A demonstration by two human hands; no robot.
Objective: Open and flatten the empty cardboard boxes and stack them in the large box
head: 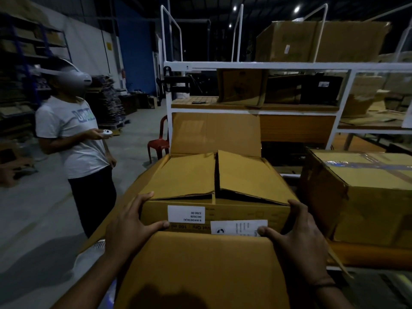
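Place: a warehouse or stockroom.
Floor: bare grey concrete floor [33,219], wide and open.
Roof: high and dark, with small ceiling lights [297,9] far overhead.
Left wall: blue-framed racks [26,52] loaded with cardboard.
Middle: a white metal rack [267,65] with several shelves, a large carton [321,41] on its top level.
Back: a tall stack of flattened cardboard [111,101] on a pallet.
Right: a taped carton [367,192].
Furniture: one red plastic chair [158,143] beside the white rack.
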